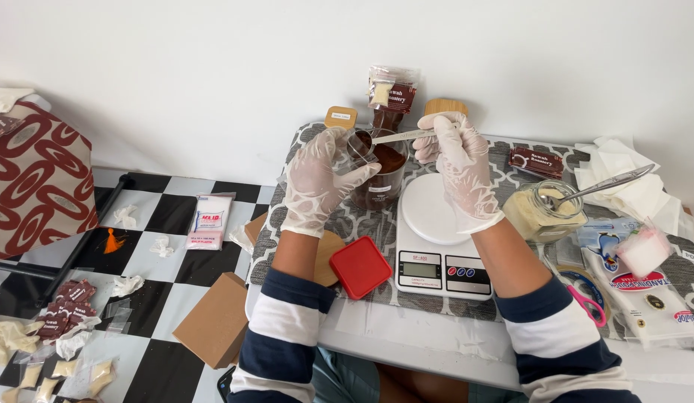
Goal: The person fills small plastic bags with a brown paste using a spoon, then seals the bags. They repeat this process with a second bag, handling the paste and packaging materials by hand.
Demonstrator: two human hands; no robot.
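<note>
Both my hands wear thin clear gloves. My left hand holds a small clear container tilted over a glass jar of dark brown powder. My right hand grips a metal spoon whose bowl reaches into the small container with brown powder on it. A white digital kitchen scale sits just in front of the jar, below my right hand.
A red square lid and a round wooden lid lie left of the scale. A jar of pale powder with a spoon stands at right, near scissors, plastic bags and tissues. Boxes and sachets litter the checkered floor at left.
</note>
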